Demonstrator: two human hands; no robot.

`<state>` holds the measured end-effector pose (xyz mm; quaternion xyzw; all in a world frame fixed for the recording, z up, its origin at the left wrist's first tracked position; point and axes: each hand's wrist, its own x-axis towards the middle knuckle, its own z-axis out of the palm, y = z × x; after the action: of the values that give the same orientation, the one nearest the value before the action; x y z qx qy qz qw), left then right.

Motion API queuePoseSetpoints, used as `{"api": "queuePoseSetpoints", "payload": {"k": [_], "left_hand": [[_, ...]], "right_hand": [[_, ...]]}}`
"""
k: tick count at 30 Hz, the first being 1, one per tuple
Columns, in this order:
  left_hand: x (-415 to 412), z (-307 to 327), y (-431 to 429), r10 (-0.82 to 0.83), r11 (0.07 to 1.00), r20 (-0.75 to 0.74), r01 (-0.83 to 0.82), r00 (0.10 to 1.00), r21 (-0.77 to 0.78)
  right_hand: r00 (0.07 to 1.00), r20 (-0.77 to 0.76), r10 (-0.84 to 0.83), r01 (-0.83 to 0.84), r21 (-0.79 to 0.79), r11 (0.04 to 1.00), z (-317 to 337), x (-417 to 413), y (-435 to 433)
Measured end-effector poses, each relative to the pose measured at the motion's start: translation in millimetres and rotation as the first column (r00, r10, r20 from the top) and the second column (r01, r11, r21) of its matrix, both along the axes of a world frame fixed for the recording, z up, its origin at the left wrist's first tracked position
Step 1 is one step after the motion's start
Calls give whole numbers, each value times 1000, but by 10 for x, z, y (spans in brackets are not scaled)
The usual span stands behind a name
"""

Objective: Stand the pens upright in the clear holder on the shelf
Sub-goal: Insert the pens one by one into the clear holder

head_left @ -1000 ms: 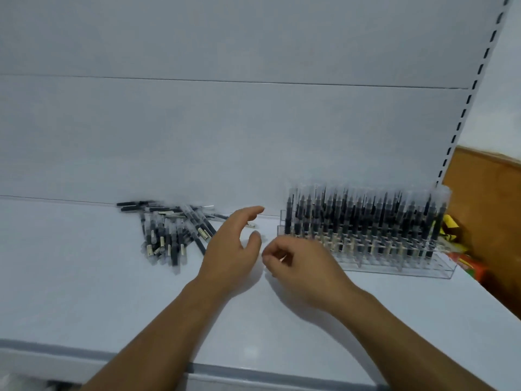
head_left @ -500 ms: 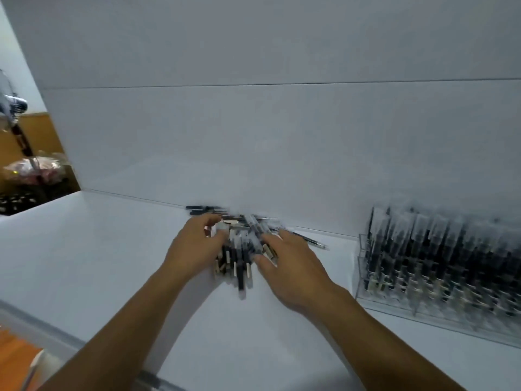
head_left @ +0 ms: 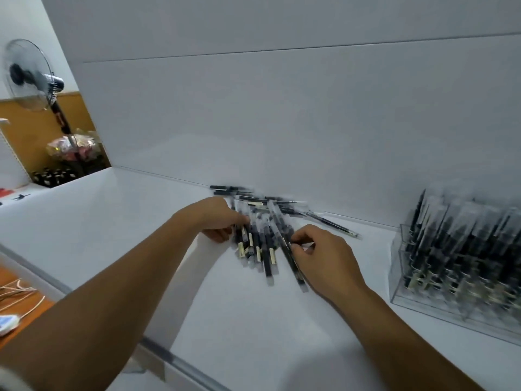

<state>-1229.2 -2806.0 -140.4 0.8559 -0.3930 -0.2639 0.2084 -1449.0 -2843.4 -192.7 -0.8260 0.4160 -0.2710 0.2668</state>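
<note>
Both bare forearms reach forward, converging; left hand (head_left: pixel 217 218) palm down, fingers curled round the pens (head_left: pixel 258 249); right hand (head_left: pixel 324 258) knuckles up, fingertips pinching one of them.

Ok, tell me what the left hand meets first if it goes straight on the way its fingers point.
The loose pens. The left hand points its fingers right, into the heap's left edge, and they seem to grip it there, though blur leaves the contact unclear.

Pale grey back panel (head_left: pixel 282 108); standing fan (head_left: pixel 26 74) by ochre wall (head_left: pixel 28 131), far left.
</note>
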Motion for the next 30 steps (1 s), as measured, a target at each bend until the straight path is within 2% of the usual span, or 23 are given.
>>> {"api": "queuePoseSetpoints", "payload": {"k": [4,12,17,23,30], "left_hand": [[40,85,-47,11,999,-130,-6,991,38],[89,2,3,74,997,-308,-81,949,-8],[34,-64,80,100,984,-358,-145,928,-99],[1,-124,251,55,938,-541,-229,839,-260],[-188,-95,433,-126,841,-487,-167,864,-515]], "right_hand": [[998,65,-20,14,82,996,-11,-13,-15],[976,211,-48,3,212,977,-27,-26,-40],[972,231,-37,-11,206,979,-47,-18,-49],[958,285,-43,-13,194,981,-27,-31,-27],[943,329,-51,-12,186,982,43,-29,34]]}}
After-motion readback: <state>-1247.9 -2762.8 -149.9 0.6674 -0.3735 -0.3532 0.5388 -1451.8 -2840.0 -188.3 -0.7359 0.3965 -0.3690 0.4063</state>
